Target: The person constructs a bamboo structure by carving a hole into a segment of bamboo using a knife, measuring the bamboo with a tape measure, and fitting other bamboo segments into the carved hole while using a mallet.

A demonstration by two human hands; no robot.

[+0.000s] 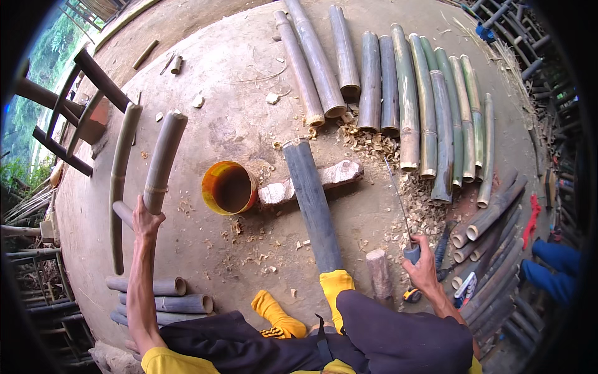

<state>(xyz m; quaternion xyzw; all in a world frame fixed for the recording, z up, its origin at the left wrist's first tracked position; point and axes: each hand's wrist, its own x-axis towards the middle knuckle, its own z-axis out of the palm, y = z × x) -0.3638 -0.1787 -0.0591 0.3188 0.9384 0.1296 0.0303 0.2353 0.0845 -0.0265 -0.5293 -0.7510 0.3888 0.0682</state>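
Observation:
My left hand (146, 219) is closed around the lower part of a grey-brown bamboo length (165, 156), tilted with its far end up. My right hand (422, 265), at the right, grips the stubby handle of a long thin-bladed tool (398, 196); the blade looks edge-on, so its kind is unclear. Its tip points away over the shavings. Between my hands, a dark bamboo length (313, 206) lies across a rough pale wooden block (341, 174), its near end at my yellow-socked foot (336, 288). A yellow-orange bucket (215, 194) of murky liquid stands left of the block.
Several bamboo lengths (408, 106) lie in a row at the far right. More are stacked at the near right (498, 262) and near left (168, 303). A short log (378, 274), a tape measure (411, 295) and wood shavings (417, 212) are near my right hand. Someone's blue-clad legs (554, 268) show at right.

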